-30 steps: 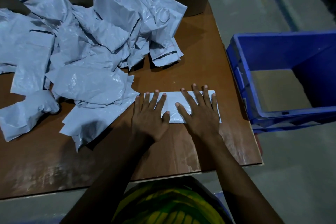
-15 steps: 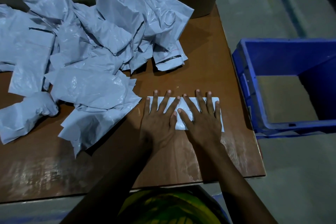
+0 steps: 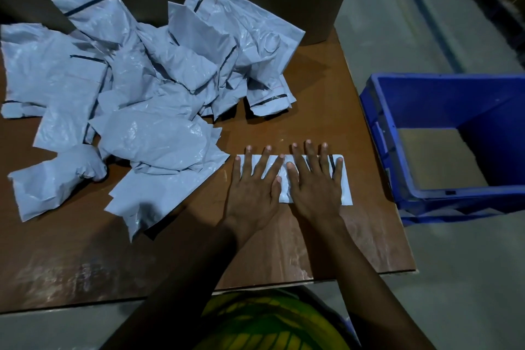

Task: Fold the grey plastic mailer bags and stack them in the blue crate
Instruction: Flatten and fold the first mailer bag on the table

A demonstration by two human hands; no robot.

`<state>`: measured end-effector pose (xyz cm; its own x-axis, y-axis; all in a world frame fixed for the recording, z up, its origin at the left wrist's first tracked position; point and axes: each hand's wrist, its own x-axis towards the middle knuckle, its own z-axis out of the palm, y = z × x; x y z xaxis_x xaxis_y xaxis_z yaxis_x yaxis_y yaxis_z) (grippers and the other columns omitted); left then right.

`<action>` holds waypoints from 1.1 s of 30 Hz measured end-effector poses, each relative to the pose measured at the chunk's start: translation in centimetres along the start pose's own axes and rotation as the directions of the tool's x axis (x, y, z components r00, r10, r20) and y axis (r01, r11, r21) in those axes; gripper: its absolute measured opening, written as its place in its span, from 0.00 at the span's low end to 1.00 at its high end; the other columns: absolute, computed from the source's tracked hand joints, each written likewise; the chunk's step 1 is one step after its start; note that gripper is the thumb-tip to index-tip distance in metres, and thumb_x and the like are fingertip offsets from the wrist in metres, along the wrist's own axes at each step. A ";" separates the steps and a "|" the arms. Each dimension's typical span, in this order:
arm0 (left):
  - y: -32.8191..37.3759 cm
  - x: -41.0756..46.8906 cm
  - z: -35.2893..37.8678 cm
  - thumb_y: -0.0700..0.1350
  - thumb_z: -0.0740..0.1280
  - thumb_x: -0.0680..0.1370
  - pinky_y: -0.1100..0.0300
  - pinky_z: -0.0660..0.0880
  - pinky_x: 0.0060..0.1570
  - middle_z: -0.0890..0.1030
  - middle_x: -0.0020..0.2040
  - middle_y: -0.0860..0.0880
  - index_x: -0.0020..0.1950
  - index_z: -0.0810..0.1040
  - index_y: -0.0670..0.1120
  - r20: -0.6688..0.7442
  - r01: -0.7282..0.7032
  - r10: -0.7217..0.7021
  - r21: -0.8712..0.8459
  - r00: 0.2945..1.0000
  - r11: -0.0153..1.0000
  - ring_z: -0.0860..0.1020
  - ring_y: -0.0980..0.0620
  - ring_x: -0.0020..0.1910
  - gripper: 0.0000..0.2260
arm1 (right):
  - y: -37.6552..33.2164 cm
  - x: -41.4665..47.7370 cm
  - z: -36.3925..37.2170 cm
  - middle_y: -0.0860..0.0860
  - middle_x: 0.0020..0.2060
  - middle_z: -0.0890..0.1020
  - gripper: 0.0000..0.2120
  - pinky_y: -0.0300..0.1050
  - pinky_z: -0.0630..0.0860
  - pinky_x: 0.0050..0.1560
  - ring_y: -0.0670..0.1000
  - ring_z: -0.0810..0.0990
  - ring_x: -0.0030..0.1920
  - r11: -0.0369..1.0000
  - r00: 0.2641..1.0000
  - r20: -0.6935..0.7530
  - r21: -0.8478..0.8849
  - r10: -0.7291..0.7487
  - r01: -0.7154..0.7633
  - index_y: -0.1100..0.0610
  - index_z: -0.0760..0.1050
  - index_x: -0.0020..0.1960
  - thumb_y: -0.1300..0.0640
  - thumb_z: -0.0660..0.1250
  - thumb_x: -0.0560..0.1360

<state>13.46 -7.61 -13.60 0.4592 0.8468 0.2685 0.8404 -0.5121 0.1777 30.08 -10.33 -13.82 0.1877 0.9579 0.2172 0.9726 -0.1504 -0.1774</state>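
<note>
Pressing step, looks like: left hand (image 3: 252, 187) and right hand (image 3: 315, 187) lie flat, fingers spread, on the folded mailer (image 3: 347, 190) near the counter's (image 3: 284, 241) right edge. Next move, I'd guess: pinch it and lift it into the blue crate (image 3: 380, 145).

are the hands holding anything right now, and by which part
Nothing is gripped. The left hand and right hand lie flat, fingers spread, pressing down on top of the folded mailer bag.

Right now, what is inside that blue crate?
The blue crate shows only a bare tan bottom; no folded bags are visible. Its near wall hides the strip just behind it.
</note>
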 end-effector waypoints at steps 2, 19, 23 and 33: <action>0.0 -0.2 0.0 0.52 0.53 0.87 0.37 0.51 0.79 0.55 0.84 0.47 0.83 0.59 0.54 0.007 -0.003 0.003 -0.028 1.000 1.000 0.49 0.39 0.83 0.24 | -0.3 -0.4 0.1 0.50 0.83 0.54 0.27 0.68 0.50 0.79 0.57 0.48 0.83 0.999 0.999 -0.017 0.019 0.033 -0.033 0.46 0.55 0.84 0.41 0.43 0.87; 0.0 0.4 -0.8 0.55 0.47 0.87 0.34 0.55 0.77 0.58 0.83 0.45 0.83 0.60 0.50 -0.001 0.011 -0.011 0.003 1.000 1.000 0.53 0.39 0.83 0.25 | -0.1 0.1 -1.7 0.50 0.83 0.56 0.27 0.73 0.40 0.77 0.57 0.47 0.83 1.000 1.000 -0.014 -0.017 0.001 -0.001 0.44 0.59 0.82 0.37 0.45 0.86; 0.9 1.0 -2.1 0.52 0.47 0.87 0.37 0.56 0.78 0.61 0.83 0.45 0.83 0.62 0.47 -0.042 0.057 -0.058 -0.031 0.997 0.998 0.56 0.41 0.82 0.24 | -0.6 -0.9 -2.6 0.50 0.83 0.57 0.25 0.71 0.44 0.78 0.57 0.47 0.84 0.999 0.998 -0.050 0.020 -0.034 0.035 0.48 0.64 0.81 0.42 0.49 0.87; 0.5 -0.5 0.6 0.54 0.53 0.87 0.36 0.55 0.78 0.57 0.83 0.44 0.83 0.60 0.50 -0.017 -0.009 0.009 -0.010 1.000 1.000 0.53 0.40 0.83 0.25 | 0.7 -3.0 -1.9 0.50 0.82 0.60 0.26 0.65 0.50 0.80 0.55 0.50 0.83 0.997 1.000 -0.006 0.082 0.005 -0.005 0.43 0.62 0.81 0.39 0.51 0.85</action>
<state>13.83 -8.26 -14.18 0.4619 0.8394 0.2865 0.8332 -0.5214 0.1844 30.49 -13.74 -12.80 0.1936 0.9557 0.2218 0.9572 -0.1344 -0.2564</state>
